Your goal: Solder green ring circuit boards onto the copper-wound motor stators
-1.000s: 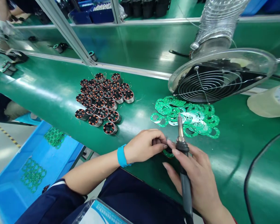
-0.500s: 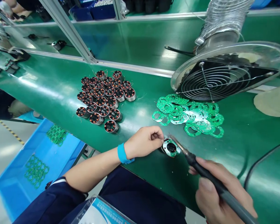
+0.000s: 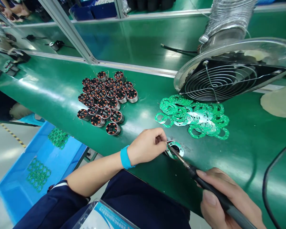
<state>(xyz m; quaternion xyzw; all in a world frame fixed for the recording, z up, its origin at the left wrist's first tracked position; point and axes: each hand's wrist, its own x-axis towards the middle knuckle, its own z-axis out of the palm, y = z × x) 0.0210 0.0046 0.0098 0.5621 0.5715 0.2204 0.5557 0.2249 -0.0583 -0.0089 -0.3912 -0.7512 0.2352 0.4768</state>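
My right hand [image 3: 228, 197] is wrapped round the dark handle of a soldering iron [image 3: 214, 186]. The iron's metal tip reaches the left side of a round motor part topped by a green ring board [image 3: 180, 148]. Beside that part, my left hand [image 3: 149, 144] is closed in a pinch at its upper left edge; what the fingertips hold is too small to make out. Behind them lies a pile of green ring boards [image 3: 197, 119]. Several copper-wound motor parts [image 3: 106, 98] stand grouped to the left.
A round fume extractor with a wire grille [image 3: 213, 84] hangs at the back right. A black cable [image 3: 264, 178] curves at the right. A blue bin [image 3: 16, 197] with green boards stands at lower left. A person's sleeve [image 3: 1, 101] shows at the far left.
The iron's tip has moved left and down, from the upper edge of the motor part to its left side near my left fingertips. My left hand has hardly moved.
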